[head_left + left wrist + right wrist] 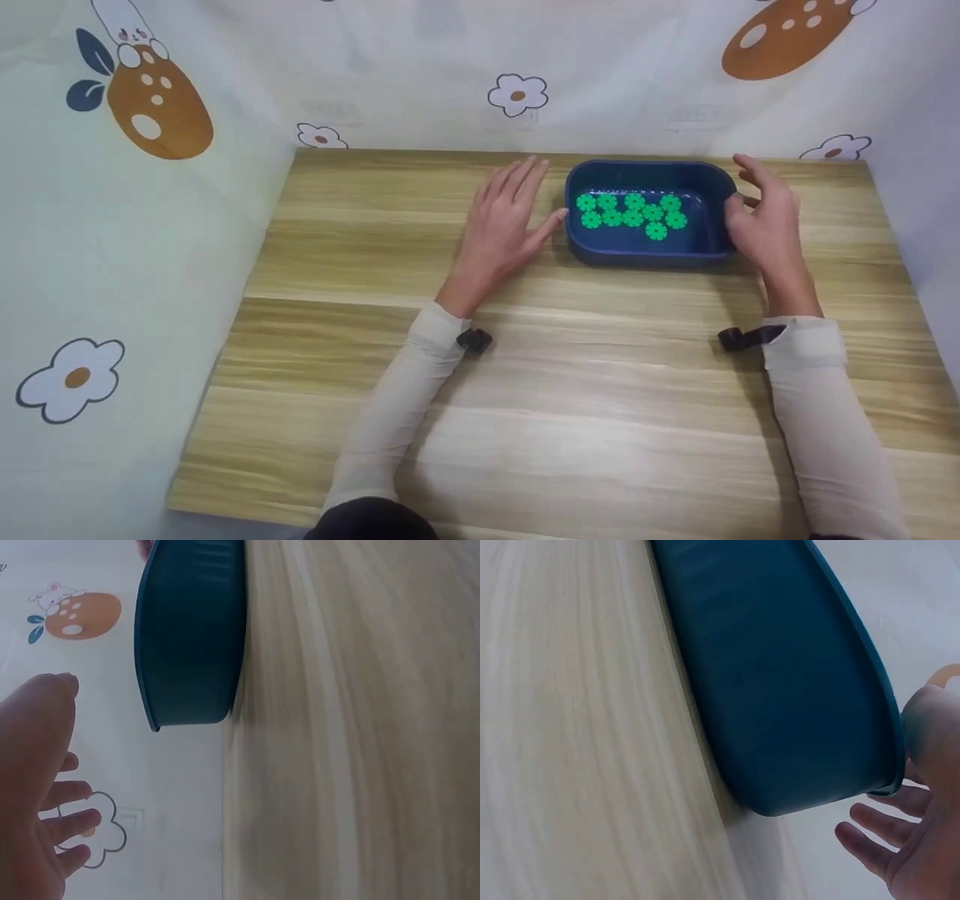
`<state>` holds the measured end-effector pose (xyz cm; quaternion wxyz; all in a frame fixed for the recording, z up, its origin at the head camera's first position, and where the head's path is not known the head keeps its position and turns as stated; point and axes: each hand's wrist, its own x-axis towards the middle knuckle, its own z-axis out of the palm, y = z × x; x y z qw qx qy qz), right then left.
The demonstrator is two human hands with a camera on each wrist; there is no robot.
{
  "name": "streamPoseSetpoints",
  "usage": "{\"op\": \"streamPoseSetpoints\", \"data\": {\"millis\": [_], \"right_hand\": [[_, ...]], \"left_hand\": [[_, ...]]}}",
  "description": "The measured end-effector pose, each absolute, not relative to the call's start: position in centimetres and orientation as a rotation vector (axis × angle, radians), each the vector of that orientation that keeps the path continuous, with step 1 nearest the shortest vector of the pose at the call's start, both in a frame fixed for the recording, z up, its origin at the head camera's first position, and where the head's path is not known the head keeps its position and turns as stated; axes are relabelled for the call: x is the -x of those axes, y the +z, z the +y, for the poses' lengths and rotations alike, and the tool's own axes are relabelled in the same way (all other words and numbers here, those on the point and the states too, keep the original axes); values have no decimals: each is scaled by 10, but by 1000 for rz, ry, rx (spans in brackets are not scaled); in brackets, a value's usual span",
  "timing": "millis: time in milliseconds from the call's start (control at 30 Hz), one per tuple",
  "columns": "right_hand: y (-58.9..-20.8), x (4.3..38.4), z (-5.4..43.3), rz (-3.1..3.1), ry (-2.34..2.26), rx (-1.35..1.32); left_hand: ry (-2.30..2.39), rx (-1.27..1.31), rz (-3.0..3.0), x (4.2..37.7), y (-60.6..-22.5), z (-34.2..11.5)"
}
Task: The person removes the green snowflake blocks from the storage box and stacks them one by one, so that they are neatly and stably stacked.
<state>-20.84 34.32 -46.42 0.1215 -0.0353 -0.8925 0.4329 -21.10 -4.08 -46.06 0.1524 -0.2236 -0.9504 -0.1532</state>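
A dark blue rectangular plastic tub (pixel 652 259) with rounded corners sits toward the back of the wooden table. Inside it, several green flower-shaped discs (pixel 634 217) lie flat, mostly on its left side. My right hand (pixel 769 221) pinches the tub's right rim, thumb at the edge and a finger beneath it, the other fingers extended. To the left of the tub, my left hand (pixel 502 225) has its fingers spread and straight, its thumb tip right at the left rim. The left wrist view shows this hand (pixel 37 795) beside the tub wall (pixel 191 637), holding nothing.
The light wood-grain tabletop (pixel 570 405) extends in front of the tub. Behind it hangs a white curtain (pixel 420 82) printed with flowers and orange fruit, continuing along the left side. A black wrist strap mount (pixel 742 339) juts from the right sleeve.
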Motion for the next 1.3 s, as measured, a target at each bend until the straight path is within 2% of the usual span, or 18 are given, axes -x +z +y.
{"op": "streamPoseSetpoints", "data": {"millis": [267, 667, 1300], "right_hand": [[-467, 216, 340, -2616, 1337, 184], [-471, 219, 339, -2640, 1267, 138], [-476, 221, 336, -2571, 1221, 104]], "left_hand": [[-583, 668, -2796, 211, -463, -25], [-859, 735, -2816, 221, -461, 0], [-871, 947, -2977, 243, -448, 26]]}}
